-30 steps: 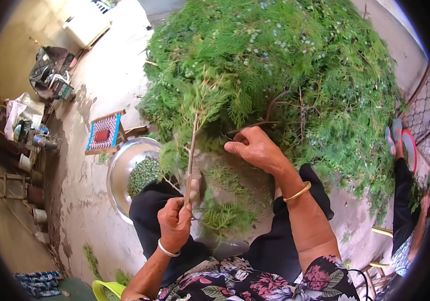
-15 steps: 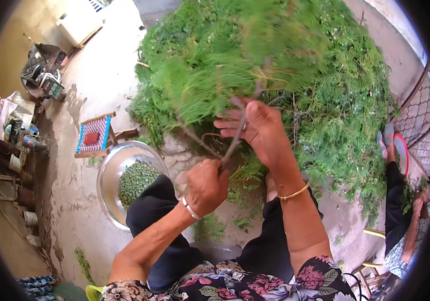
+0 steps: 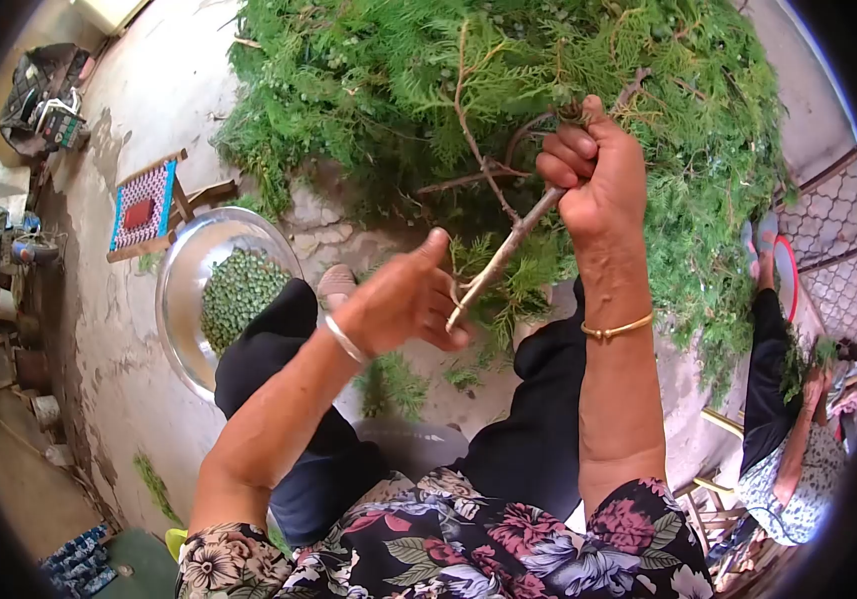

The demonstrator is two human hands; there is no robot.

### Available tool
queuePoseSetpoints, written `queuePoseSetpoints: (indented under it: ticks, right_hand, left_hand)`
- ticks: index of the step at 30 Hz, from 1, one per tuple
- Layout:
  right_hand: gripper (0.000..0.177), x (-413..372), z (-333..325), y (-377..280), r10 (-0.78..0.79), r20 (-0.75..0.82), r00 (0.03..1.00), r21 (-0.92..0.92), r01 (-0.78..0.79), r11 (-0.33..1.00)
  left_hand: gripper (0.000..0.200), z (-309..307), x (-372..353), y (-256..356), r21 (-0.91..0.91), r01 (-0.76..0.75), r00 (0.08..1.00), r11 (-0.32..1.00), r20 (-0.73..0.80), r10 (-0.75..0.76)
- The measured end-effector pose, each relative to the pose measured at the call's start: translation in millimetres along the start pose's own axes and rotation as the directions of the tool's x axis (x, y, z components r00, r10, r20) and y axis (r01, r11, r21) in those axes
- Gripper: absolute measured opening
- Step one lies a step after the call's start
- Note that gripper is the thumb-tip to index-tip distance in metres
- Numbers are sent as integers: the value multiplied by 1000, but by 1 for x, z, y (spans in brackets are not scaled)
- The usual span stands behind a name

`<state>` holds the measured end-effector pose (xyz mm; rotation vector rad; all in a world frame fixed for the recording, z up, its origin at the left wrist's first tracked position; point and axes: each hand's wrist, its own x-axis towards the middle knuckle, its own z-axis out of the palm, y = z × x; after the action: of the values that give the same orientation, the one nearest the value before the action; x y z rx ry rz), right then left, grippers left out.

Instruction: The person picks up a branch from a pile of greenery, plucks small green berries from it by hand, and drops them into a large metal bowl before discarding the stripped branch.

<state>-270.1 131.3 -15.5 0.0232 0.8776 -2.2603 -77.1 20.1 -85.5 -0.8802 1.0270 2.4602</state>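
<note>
My right hand (image 3: 598,175), with a gold bangle at the wrist, is wrapped round a forked branch (image 3: 508,250) with green fronds. The branch slants down to the left, its bare cut end over my lap. Beside that end is my left hand (image 3: 403,295), wearing a silver bangle, thumb raised and fingers apart and slightly curled; it does not grip the wood. A big heap of leafy green cuttings (image 3: 348,110) lies in front of me. To my left a wide metal basin (image 3: 177,280) holds many small round green cones (image 3: 244,290).
A low woven stool (image 3: 144,208) stands beyond the basin. At the far right another person's arm (image 3: 803,424) holds a green sprig near a red-rimmed round thing (image 3: 791,275). Assorted household items (image 3: 9,225) line the left wall. Loose sprigs (image 3: 388,384) lie on the concrete floor.
My right hand has closed round the branch and shifted right. My left hand has let go of the lower end and opened. The branch's leafy top is no longer blurred.
</note>
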Motion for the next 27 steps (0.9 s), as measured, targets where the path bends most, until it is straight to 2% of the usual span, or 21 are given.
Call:
queuePoseSetpoints:
  ticks: [2,3,5,6,7,9,10,11,13,14,15,16,17,18,19,21,22,23,25,27]
  right_hand:
    - [6,-3,2,4,21,33,999,-10,-20,1000]
    - [10,-5,1,7,71,85,994,-48,-67,997]
    - [16,-9,1,12,121,146,982,-93,-108,990]
    - [20,-12,3,16,139,128,982,-133,-121,984]
    - [24,-14,4,21,154,113,982,-171,-133,976]
    - [26,-14,6,28,130,113,985,-197,-106,975]
    - [25,-12,5,30,90,84,992,-245,-67,967]
    - [24,-12,6,31,46,53,998,-293,-28,956]
    - [23,-14,11,28,49,77,996,-309,-23,951]
    - [24,-14,12,27,37,39,999,-314,-23,949]
    - [26,-14,13,27,27,0,1000,-318,-25,948]
    - [29,-15,12,26,21,-21,1000,-340,-27,940]
    - [29,-16,13,27,17,-13,1000,-342,-21,940]
    - [30,-16,13,27,-7,-17,1000,-341,1,940]
    - [30,-17,12,28,-32,-23,999,-341,22,940]
    - [28,-16,6,31,-28,25,999,-337,35,941]
    - [27,-17,6,34,-29,47,998,-372,45,927]
    - [26,-17,7,36,-32,72,997,-407,58,912]
    - [28,-18,6,41,-30,114,993,-426,76,901]
    - [31,-23,10,50,-40,176,984,-574,136,807]
  left_hand:
    - [50,14,8,-12,-326,147,954,934,297,-46]
    - [50,18,13,-13,-328,144,953,933,298,-42]
    - [38,21,20,-12,-439,-131,976,889,100,193]
    - [26,16,21,-9,-481,-176,972,859,52,228]
    - [26,10,21,-7,-478,-192,969,857,49,244]
    - [21,7,17,2,-499,-400,893,768,-24,450]
    - [19,12,6,8,-412,-511,854,754,-145,500]
    - [19,11,-1,17,-406,-522,847,750,-142,513]
    - [20,7,-16,34,74,-458,861,886,-209,463]
    - [25,13,-21,39,357,-350,810,866,-349,471]
    - [25,9,-21,42,360,-360,806,861,-346,481]
    - [28,0,-20,44,815,-202,673,543,-288,681]
    - [31,-8,-19,45,994,82,570,76,-110,814]
    - [26,-13,-19,46,996,78,505,35,-70,860]
    - [26,-17,-19,46,997,73,502,32,-64,862]
    - [16,-17,-22,49,903,-373,250,212,-122,960]
    - [11,-11,-28,52,797,-528,255,292,-179,950]
    - [11,-9,-31,56,795,-535,250,285,-174,953]
    - [16,-9,-35,63,668,-690,108,278,-285,952]
    - [20,-6,-39,70,655,-715,91,244,-259,962]
